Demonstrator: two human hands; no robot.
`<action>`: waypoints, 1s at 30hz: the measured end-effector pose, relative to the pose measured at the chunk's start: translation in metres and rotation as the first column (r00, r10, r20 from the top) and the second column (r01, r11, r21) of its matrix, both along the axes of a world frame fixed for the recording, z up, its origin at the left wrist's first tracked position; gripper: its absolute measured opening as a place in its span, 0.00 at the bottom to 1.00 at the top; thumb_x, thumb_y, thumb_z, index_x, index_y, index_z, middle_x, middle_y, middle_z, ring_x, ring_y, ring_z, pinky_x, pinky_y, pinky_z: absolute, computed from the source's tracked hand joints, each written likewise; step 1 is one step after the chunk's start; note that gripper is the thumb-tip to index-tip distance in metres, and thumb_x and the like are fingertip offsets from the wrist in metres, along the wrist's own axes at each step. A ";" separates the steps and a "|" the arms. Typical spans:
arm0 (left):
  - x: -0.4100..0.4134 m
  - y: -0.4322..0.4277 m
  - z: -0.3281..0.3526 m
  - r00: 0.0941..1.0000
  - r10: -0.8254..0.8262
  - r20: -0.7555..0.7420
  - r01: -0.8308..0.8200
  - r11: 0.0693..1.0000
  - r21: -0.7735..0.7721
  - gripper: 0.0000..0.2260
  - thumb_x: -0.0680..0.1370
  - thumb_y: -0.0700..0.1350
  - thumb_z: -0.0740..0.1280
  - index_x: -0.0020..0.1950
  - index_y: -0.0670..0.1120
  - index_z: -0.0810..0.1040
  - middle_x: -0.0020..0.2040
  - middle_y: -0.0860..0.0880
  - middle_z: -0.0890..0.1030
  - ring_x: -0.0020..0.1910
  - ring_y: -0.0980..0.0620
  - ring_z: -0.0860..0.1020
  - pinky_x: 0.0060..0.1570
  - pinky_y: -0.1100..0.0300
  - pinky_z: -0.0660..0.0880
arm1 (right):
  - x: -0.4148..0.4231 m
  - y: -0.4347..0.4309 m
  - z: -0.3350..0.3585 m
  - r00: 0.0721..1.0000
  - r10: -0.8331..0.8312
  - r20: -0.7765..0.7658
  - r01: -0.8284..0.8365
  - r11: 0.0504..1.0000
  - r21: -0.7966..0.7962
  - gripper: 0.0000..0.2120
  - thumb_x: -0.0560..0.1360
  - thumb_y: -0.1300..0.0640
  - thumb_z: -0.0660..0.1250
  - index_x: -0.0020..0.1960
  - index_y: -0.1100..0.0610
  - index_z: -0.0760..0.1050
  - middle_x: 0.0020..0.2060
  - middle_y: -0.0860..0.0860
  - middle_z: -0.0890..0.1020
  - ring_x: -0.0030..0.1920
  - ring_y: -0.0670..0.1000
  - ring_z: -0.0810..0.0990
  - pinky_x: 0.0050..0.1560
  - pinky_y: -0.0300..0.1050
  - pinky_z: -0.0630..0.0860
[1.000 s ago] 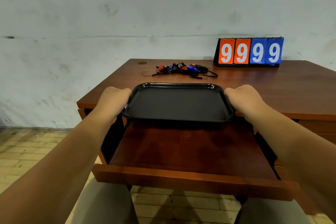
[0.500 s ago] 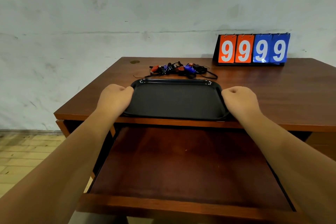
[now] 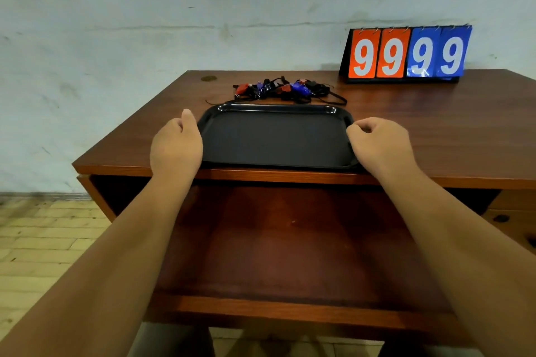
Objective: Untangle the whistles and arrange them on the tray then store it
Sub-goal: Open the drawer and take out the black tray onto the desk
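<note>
The black tray [image 3: 275,139] lies flat on the desk top [image 3: 435,130] near its front edge, with nothing on it. My left hand [image 3: 175,145] rests against the tray's left rim, thumb lifted off the rim and pointing away. My right hand [image 3: 377,145] is loosely curled at the right rim, covering the front right corner; its grip is hidden. Just behind the tray lies the tangled bunch of whistles [image 3: 285,90], red, blue and black, with black cords [image 3: 333,100] trailing to the right.
Below the desk's front edge an open wooden drawer [image 3: 290,240] sticks out toward me. An orange and blue flip scoreboard [image 3: 406,53] showing 9999 stands at the back right. Smaller drawers [image 3: 510,217] are at the right. A pale wall is behind, tiled floor at the left.
The tray went from above the open drawer up onto the desk top and now rests there. My left thumb has come off the rim. The view has moved closer.
</note>
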State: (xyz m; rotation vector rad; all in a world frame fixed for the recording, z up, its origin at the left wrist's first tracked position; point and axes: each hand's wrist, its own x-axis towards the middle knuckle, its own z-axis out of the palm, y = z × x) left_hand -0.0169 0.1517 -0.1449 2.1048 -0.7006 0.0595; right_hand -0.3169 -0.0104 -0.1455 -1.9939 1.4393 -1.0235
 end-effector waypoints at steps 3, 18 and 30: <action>0.000 0.002 0.005 1.000 -0.024 -0.012 0.024 0.999 0.028 0.27 0.89 0.60 0.46 0.56 0.48 0.80 0.49 0.48 0.79 0.50 0.48 0.76 0.52 0.50 0.70 | 0.001 0.003 0.003 1.000 0.002 -0.018 -0.002 1.000 0.009 0.14 0.84 0.48 0.64 0.61 0.52 0.85 0.51 0.47 0.84 0.51 0.48 0.79 0.51 0.42 0.72; -0.024 0.117 -0.006 0.942 -0.328 0.068 0.319 0.941 0.115 0.25 0.87 0.60 0.57 0.83 0.52 0.67 0.78 0.52 0.74 0.75 0.51 0.73 0.71 0.54 0.70 | -0.030 0.065 -0.001 0.987 -0.001 0.160 0.007 0.999 -0.035 0.16 0.82 0.45 0.67 0.66 0.51 0.80 0.61 0.48 0.80 0.57 0.46 0.79 0.47 0.38 0.71; -0.073 0.171 -0.044 0.611 -0.780 -0.133 0.669 0.419 0.613 0.44 0.73 0.72 0.72 0.84 0.61 0.60 0.79 0.61 0.67 0.75 0.59 0.68 0.74 0.56 0.69 | -0.061 0.171 -0.036 0.690 0.576 -0.438 -0.626 0.779 0.040 0.26 0.78 0.33 0.70 0.73 0.41 0.74 0.61 0.34 0.76 0.60 0.36 0.76 0.60 0.40 0.78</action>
